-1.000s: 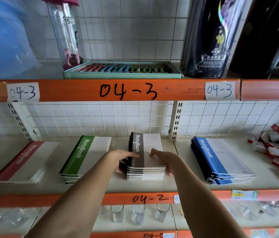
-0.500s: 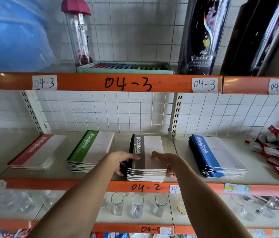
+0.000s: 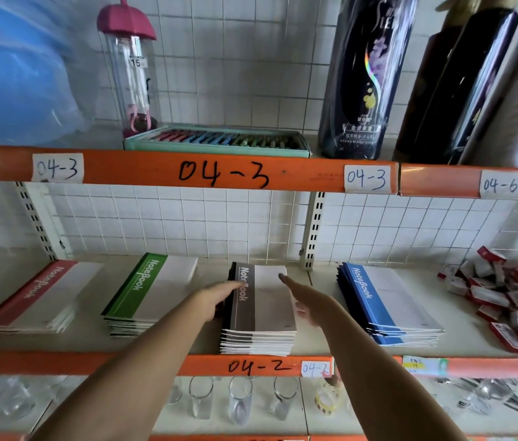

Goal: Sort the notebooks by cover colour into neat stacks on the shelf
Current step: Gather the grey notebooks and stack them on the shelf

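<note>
Four notebook stacks lie side by side on the middle shelf (image 3: 321,342): a red stack (image 3: 41,297), a green stack (image 3: 152,291), a grey stack (image 3: 262,310) and a blue stack (image 3: 385,303). My left hand (image 3: 219,297) rests against the grey stack's left edge, fingers straight, fingertips on the spine band. On the stack's right side, my right hand (image 3: 310,300) lies flat along the edge with fingers straight, its fingertips over the cover's far corner. Neither hand holds a notebook.
A heap of small red-and-white packets (image 3: 512,297) lies at the shelf's right end. The upper shelf carries a pen tray (image 3: 219,143), a clear bottle with a pink lid (image 3: 133,68) and dark boxes (image 3: 365,74). Drinking glasses (image 3: 238,399) stand on the shelf below.
Both hands have straightened and stretched further back along the grey stack's sides. The view has tilted upward.
</note>
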Available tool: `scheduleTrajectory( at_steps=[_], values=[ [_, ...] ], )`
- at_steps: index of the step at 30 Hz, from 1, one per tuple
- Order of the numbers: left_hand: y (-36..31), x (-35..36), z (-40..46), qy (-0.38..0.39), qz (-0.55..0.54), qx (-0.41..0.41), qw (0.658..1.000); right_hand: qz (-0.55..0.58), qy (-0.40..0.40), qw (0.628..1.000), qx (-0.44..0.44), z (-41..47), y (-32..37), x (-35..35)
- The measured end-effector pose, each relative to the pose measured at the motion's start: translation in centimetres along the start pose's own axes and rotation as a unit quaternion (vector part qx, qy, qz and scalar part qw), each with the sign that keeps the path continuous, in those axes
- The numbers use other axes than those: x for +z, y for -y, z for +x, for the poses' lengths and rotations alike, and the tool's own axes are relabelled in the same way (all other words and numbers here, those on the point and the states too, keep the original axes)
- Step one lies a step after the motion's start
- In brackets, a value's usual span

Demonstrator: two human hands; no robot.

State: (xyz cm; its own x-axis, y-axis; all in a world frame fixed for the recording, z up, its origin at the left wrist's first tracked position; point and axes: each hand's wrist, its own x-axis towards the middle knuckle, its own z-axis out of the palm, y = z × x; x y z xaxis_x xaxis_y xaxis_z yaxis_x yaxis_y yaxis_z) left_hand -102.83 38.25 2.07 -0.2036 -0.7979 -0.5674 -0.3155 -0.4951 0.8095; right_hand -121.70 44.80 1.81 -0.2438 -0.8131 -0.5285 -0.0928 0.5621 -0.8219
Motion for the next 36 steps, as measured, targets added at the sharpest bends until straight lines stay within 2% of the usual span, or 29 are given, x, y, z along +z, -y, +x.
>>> scheduleTrajectory(
  at_steps=[1,4,8,11,15,19,23,26,31,36],
  values=[
    [0.0,0.3,0.3,0.000,-0.008,0.005,1.000,0.005,0.000,1.000,0.006,-0.2,0.1,0.4],
    [0.1,1.2,1.2,0.011,-0.028,0.000,1.000,0.034,0.074,0.997,-0.001,0.5,0.3,1.3],
    [-0.2,0.2,1.4,0.025,-0.054,-0.009,0.998,0.045,0.058,0.997,0.008,0.8,0.6,-0.2],
    [1.0,-0.4,5.4,-0.001,-0.076,0.017,0.997,0.088,0.018,0.996,-0.024,1.4,0.1,0.4],
    [0.6,0.9,2.5,0.005,-0.046,0.066,0.997,0.110,0.029,0.989,-0.090,2.3,-0.8,1.7],
    [0.7,-0.3,3.3,0.033,-0.080,0.041,0.995,0.130,0.024,0.988,-0.082,3.8,-1.3,0.3],
    [1.2,0.9,3.7,0.013,-0.126,0.113,0.985,0.161,-0.026,0.974,-0.157,2.4,-1.4,2.2],
    [1.7,1.0,4.9,0.019,-0.143,0.172,0.974,0.160,0.001,0.974,-0.159,3.8,-2.5,1.9],
    [4.9,0.4,11.7,0.056,-0.204,0.166,0.963,0.187,-0.016,0.970,-0.154,4.7,-3.5,1.6],
    [2.8,0.8,7.1,0.018,-0.175,0.200,0.964,0.149,0.022,0.974,-0.168,5.5,-4.3,3.0]
  ],
)
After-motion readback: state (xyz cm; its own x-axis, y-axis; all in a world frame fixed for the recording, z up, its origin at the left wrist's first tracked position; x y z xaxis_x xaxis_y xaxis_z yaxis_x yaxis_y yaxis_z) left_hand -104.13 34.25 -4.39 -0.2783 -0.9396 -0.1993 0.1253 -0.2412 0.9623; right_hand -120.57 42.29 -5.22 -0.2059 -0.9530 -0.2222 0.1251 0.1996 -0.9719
